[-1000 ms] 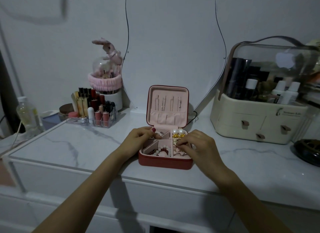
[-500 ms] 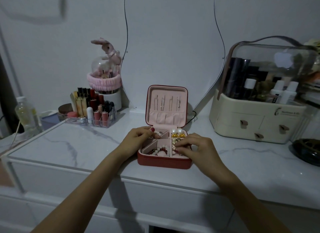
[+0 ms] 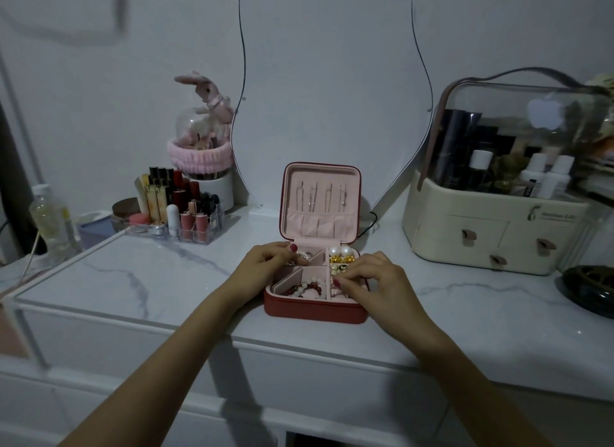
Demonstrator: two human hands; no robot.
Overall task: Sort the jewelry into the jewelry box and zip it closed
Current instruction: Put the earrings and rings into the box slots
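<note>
A small red jewelry box (image 3: 315, 312) with pink lining stands open on the marble top, its lid (image 3: 320, 202) upright with several thin chains hanging inside. A red and white bead bracelet (image 3: 307, 287) lies in the front left compartment. Pearl earrings (image 3: 340, 250) and gold pieces fill the back right one. My left hand (image 3: 265, 267) rests on the box's left rim, fingers curled over small jewelry in the back left compartment. My right hand (image 3: 372, 278) hovers over the right compartments, fingertips pinching a small piece too tiny to name.
A clear lipstick organiser (image 3: 176, 214) and a pink plush rabbit jar (image 3: 202, 147) stand at the back left. A cream cosmetics case (image 3: 505, 194) with drawers fills the back right. A dark round dish (image 3: 591, 290) sits at the right edge, a bottle (image 3: 53, 220) at far left.
My right hand has shifted slightly forward over the right compartments, fingertips working at a small piece. My left hand has hardly moved.
</note>
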